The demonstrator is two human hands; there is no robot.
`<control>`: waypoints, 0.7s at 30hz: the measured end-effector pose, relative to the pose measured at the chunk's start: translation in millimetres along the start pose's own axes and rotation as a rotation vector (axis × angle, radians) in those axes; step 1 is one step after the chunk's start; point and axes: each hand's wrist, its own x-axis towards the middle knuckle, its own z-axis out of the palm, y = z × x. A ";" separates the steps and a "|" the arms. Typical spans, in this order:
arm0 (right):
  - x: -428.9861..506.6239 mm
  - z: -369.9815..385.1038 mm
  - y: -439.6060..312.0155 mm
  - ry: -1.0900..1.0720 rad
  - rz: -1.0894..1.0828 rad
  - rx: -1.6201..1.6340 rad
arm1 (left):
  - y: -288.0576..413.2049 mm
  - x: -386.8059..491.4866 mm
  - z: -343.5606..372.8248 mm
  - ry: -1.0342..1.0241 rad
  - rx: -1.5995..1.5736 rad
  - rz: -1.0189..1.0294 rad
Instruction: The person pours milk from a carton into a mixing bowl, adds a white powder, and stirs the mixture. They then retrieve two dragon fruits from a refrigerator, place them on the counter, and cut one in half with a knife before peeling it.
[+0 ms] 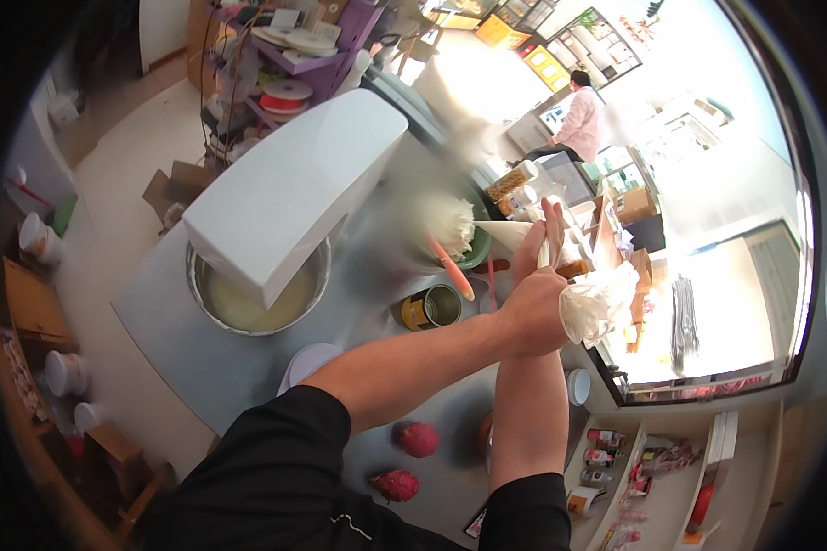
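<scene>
Both my hands are on a white-filled piping bag (502, 233). My left hand (534, 313) is closed around its gathered upper part, with loose crumpled plastic (599, 303) spilling out behind the fist. Farther out, my right hand (539, 241) cups the filled part, some fingers extended; my left hand partly covers it. The bag's narrow tip points left and meets or overlaps a mound of white cream (458, 224) in a green bowl (481, 241); contact is unclear. An orange-pink handle (451, 268) leans out of the bowl. Blur hides the mound's left side.
A white stand mixer (303, 186) stands over a metal bowl (203, 282) of pale mixture. An opened tin can (420, 308) is below the green bowl. Two dragon fruits (419, 439) lie near my body. Jars (513, 180) line the window side. A person (580, 117) sits beyond.
</scene>
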 end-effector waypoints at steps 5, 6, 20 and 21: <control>22.7 49.8 29.8 0.019 0.063 0.189 | -46.3 -7.6 10.6 0.049 -0.065 -0.044; 26.4 57.4 34.8 0.036 0.046 0.223 | -50.9 -9.5 11.9 0.061 -0.077 -0.050; 23.7 101.8 64.9 -0.349 0.227 0.049 | -40.3 -36.3 14.4 0.021 -0.027 -0.098; 22.0 101.3 63.6 -0.354 0.232 0.043 | -38.0 -38.0 15.6 0.013 -0.047 -0.119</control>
